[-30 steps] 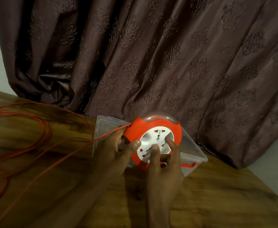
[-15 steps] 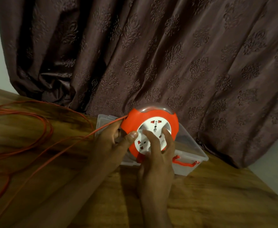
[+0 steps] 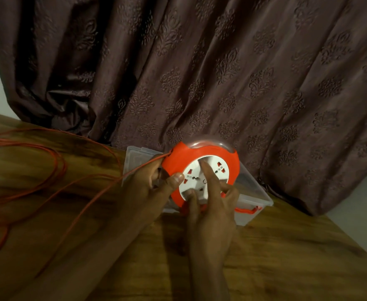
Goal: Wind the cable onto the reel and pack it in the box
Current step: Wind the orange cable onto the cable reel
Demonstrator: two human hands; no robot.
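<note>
The right hand point(image 3: 210, 213) presses fingertips on the white hub of the reel point(image 3: 202, 170); the left hand point(image 3: 150, 187) clamps its rim at 9 o'clock. The reel looks light and rigid. The soft cable point(image 3: 54, 168) trails toward 9 o'clock, the box point(image 3: 258, 198) behind.

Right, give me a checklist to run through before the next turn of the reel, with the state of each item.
1. Left hand grips the orange reel by its rim, thumb on the front: ok.
2. Right hand has fingers on the white socket face, placed to turn it: ok.
3. Cable runs taut from the reel's slot past the left hand: ok.
4. Loose cable on the wooden table free of knots: cannot tell; several loops overlap at the left.
5. All cable wound: not ok, much lies out.
6. Clear box ready behind the reel, open or lidded: cannot tell.
</note>
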